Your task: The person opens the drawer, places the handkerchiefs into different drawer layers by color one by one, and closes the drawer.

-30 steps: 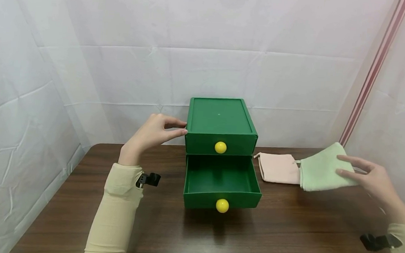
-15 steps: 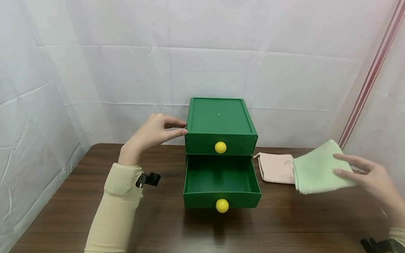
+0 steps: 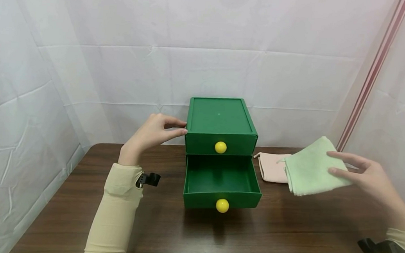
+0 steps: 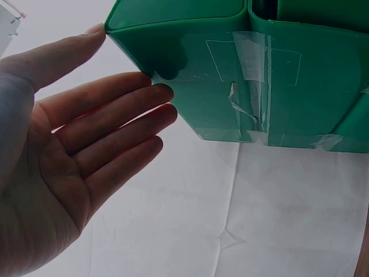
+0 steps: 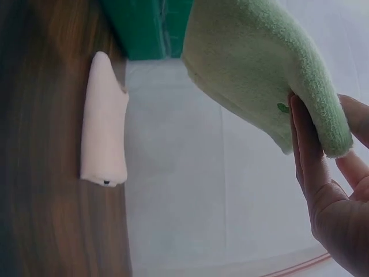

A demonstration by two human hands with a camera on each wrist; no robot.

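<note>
A folded green cloth (image 3: 310, 166) is held in the air by the right hand (image 3: 365, 175), to the right of the green drawer box (image 3: 220, 124) and above the wooden table (image 3: 166, 233). The cloth is pinched at its right edge: in the right wrist view the fingers (image 5: 305, 144) are seen pressed together under the fold, and the thumb lies on top in the head view. Part of a pink cloth (image 3: 273, 166), which lies flat on the table just beside the box, is covered by the green one in the head view.

The left hand (image 3: 152, 133) is laid against the upper left corner of the box. Its fingers (image 4: 115, 115) are straight and a little spread, and their tips touch the side wall; nothing is gripped. By this, the box seems to be steadied.

The lower drawer (image 3: 221, 182) is pulled out and nothing is seen inside it; the upper one is closed. Each has a yellow knob (image 3: 222, 205).

The step in hand is judged to be the carrying of the green cloth toward the open drawer. For the next move, the cloth should be brought further left and lowered between the drawer walls, kept folded so that no edge is left hanging over the rim, and only then released. The box should be kept steady meanwhile.
</note>
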